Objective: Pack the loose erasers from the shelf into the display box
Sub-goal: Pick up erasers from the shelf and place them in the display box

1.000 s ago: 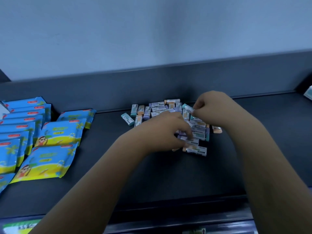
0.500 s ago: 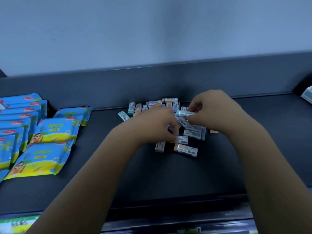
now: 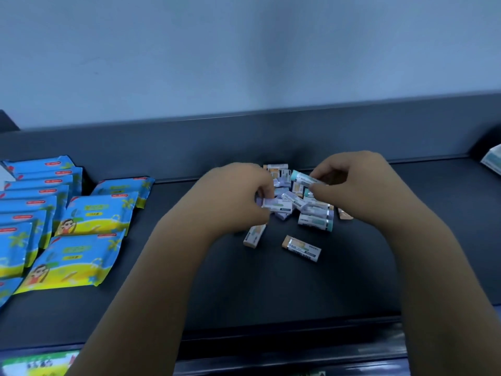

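Observation:
A heap of several small sleeved erasers [image 3: 314, 213] in teal, purple and orange lies on the dark shelf [image 3: 271, 289]. My right hand [image 3: 360, 185] pinches a teal-ended eraser [image 3: 305, 179] above the heap. My left hand [image 3: 235, 196] grips a purple eraser [image 3: 278, 204] at the heap's left side. Two orange erasers lie apart nearer me, one [image 3: 253, 236] by my left hand and one [image 3: 301, 248] further right. No display box can be made out among the erasers.
Blue and yellow packets [image 3: 70, 256] lie in overlapping rows on the shelf's left part. A raised back wall [image 3: 189, 145] runs behind the heap. A pale box corner [image 3: 493, 161] shows at the right edge. The shelf's front lip [image 3: 284, 335] is near me.
Both hands have closed in over the heap. My right hand lifted a teal-ended eraser, my left hand took a purple one, and an orange eraser came into view beside my left hand.

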The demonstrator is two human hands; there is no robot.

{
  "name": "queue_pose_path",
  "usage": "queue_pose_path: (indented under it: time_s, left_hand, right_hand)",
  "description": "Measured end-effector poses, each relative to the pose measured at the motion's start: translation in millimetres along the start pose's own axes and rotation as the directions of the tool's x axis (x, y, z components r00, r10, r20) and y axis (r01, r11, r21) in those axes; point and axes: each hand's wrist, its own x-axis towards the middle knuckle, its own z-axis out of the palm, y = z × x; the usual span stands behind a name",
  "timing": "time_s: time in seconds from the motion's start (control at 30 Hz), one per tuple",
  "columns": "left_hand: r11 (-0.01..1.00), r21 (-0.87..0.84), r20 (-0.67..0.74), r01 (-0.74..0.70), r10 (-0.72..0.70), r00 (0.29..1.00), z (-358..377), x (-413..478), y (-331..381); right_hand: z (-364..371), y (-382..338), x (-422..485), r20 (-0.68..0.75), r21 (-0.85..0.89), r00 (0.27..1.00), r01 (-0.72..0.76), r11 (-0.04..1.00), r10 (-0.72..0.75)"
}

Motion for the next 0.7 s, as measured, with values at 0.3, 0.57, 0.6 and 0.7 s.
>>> queue_pose_path:
  time_s: [0.3, 0.57, 0.6, 0.7]
  left_hand:
    - [0.999, -0.027, -0.117, 0.025, -0.028, 0.993, 14, -20, -9]
    - [0.994, -0.053, -0.04, -0.096, 0.094, 0.995, 28, 6, 15]
    - [0.987, -0.068, -0.026, -0.144, 0.142, 0.989, 31, 13, 25]
    - [0.973, -0.053, 0.051, -0.225, 0.227, 0.973, 42, 30, 49]
  right_hand:
    - [11, 12, -16, -0.025, -0.072, 1.0, 0.001, 0.997, -0.002]
    - [6, 20, -25, -0.116, -0.095, 0.992, -0.063, 0.993, 0.052]
    - [5, 20, -25, -0.135, -0.103, 0.989, -0.07, 0.992, 0.055]
    - [4, 19, -28, -0.196, -0.103, 0.978, -0.09, 0.991, 0.068]
